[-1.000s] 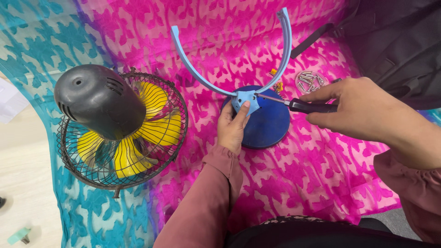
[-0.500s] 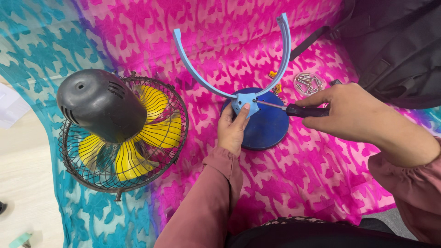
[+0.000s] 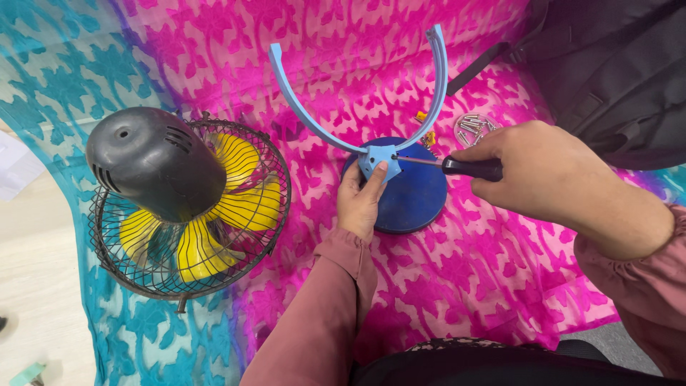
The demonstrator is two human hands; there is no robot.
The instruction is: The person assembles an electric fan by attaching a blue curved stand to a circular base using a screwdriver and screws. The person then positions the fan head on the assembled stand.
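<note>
— What is being held in the middle?

— A light blue bracket (image 3: pixel 376 156), shaped like a big U, is held at its bottom by the left hand (image 3: pixel 361 200). The thumb and fingers are pressed around the small block where the two arms of the U meet. The bracket stands on a round dark blue base (image 3: pixel 414 204), and the hand is laid over the left part of that base.

— And the other hand?

— A screwdriver (image 3: pixel 450 166) is gripped by the right hand (image 3: pixel 550 171). The fingers are curled tight around the black handle. The thin metal tip is pointed left and is touching the block of the bracket, just beside the left thumb.

— Where is all this set?

— The base is set on a pink cloth (image 3: pixel 486 264) with a leafy pattern. The cloth turns teal on the left side.

— What is seen close by?

— Just behind the base, a small clear dish of silver screws (image 3: pixel 473 127) is seen. A few tiny yellow bits (image 3: pixel 426 126) are lying between the dish and the bracket. How many there are cannot be told.

— And further away?

— To the left, well apart from the base, a fan head (image 3: pixel 189 207) is laid face down. A black motor cover is on top, and yellow blades are seen inside a dark wire cage. A black bag (image 3: pixel 614 71) is placed at the top right, on the edge of the cloth.
</note>
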